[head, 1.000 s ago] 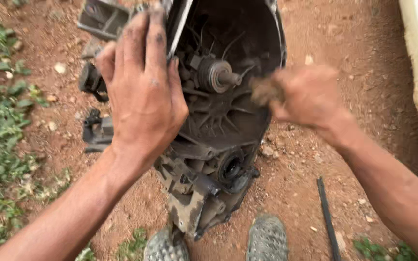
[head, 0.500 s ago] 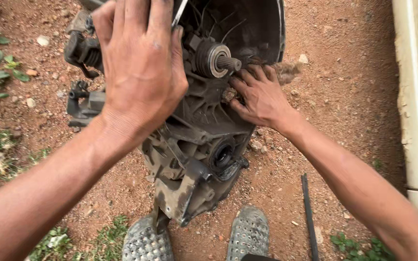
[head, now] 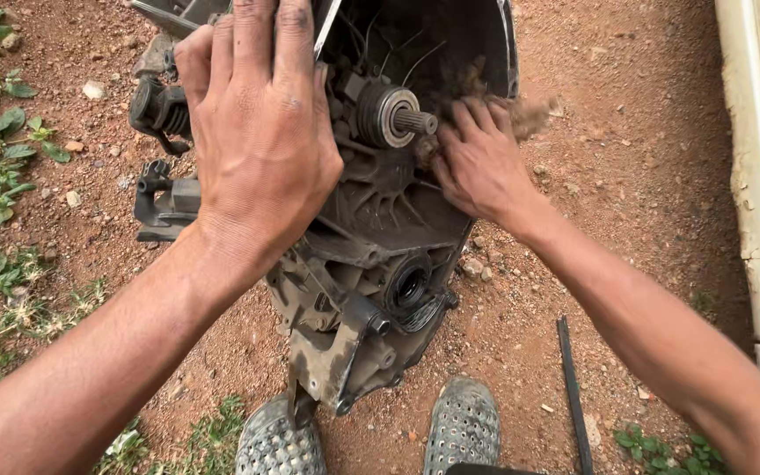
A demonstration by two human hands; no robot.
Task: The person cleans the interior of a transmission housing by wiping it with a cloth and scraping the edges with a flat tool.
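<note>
Head view: grimy grey cast-metal gearbox housing (head: 371, 264), centre frame; left hand (head: 261, 141) flat, open, bracing rim; right hand (head: 477, 163) half-curled, scooping brown dirt (head: 534, 114) beside splined shaft (head: 415, 121); grime remaining inside.

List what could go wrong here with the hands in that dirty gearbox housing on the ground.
1. The gearbox housing stands tilted on loose red soil, steadied only by the left hand on its rim; it might tip toward the shoes.
2. The right hand is inside the bell beside the splined shaft and cast ribs; knuckles could get scraped.
3. Dirt flies off near the right hand; grit may settle around the shaft or reach the eyes.
</note>
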